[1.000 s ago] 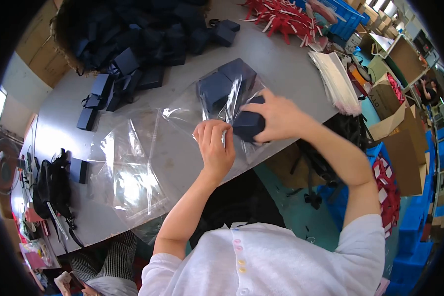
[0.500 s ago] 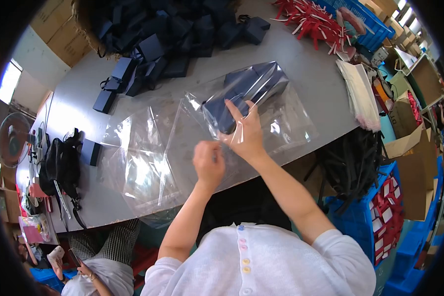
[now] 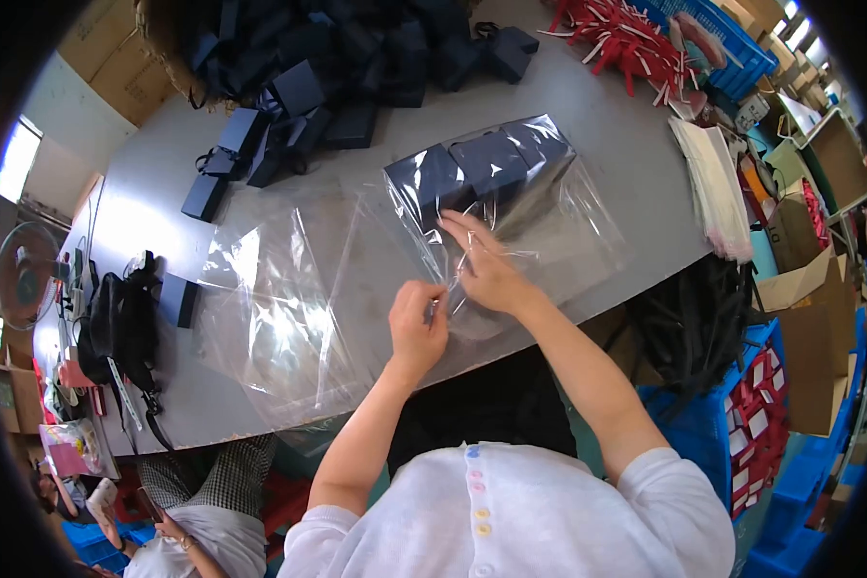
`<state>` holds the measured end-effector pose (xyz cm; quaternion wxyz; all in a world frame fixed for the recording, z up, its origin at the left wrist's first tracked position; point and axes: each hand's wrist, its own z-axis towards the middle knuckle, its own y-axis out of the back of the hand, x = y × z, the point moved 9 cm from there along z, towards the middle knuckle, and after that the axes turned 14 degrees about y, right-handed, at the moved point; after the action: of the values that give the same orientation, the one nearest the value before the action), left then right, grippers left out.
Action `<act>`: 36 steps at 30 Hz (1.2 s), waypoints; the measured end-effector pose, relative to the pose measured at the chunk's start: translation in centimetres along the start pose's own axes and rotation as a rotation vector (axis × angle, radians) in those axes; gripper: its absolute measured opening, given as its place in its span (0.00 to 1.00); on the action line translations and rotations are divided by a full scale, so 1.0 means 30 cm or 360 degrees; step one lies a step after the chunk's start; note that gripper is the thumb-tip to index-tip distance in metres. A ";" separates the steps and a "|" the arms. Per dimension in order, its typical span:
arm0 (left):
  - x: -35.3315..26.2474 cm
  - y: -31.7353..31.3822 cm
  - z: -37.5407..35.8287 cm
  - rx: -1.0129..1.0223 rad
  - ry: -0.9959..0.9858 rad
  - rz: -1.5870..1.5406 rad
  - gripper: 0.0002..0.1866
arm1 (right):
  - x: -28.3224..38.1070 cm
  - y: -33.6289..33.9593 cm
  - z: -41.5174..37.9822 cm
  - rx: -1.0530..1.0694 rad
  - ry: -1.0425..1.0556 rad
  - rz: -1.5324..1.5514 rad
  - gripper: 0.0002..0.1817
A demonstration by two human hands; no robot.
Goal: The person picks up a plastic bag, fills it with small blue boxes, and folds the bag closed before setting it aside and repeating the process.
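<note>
A clear plastic bag [image 3: 573, 222] lies on the table in front of me with a row of dark blue boxes [image 3: 491, 162] inside its far part. My left hand [image 3: 419, 328] is closed in a pinch at the near left edge of this bag. Just right of it, my right hand [image 3: 491, 270] rests on the film, its fingers stretched toward the boxes and touching the bag beside the nearest one. More flat clear bags [image 3: 279, 308] are spread to the left of my hands.
A large heap of dark blue boxes [image 3: 299, 89] covers the table's far left. Red-and-white ribbon pieces [image 3: 617, 43] and a stack of white sheets [image 3: 711, 183] lie to the right. A black bag [image 3: 123, 323] sits at the left. Another person [image 3: 202, 525] sits at lower left.
The boxes inside the bag now lie in a straighter row. My right hand has slid back toward me off the boxes, and my left hand has moved slightly right to the bag's edge.
</note>
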<state>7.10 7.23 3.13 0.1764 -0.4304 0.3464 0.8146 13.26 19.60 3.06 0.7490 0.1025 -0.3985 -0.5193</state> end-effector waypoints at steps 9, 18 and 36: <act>0.036 0.111 0.055 -0.0160 0.0014 0.0136 0.07 | -0.218 0.099 -0.002 0.0196 -0.0526 -0.0710 0.28; 0.047 0.140 0.065 0.0264 0.0161 0.0385 0.18 | -0.291 0.198 -0.064 0.0703 -0.0952 -0.0748 0.33; 0.425 0.291 1.222 -0.0118 0.0123 0.1370 0.56 | -1.340 0.368 0.517 0.0323 -0.0329 -0.0724 0.50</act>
<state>-26.48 27.27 10.50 -0.2082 -0.2830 0.4712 0.8091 4.29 63.06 -0.14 0.5544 0.2104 -0.4897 -0.6393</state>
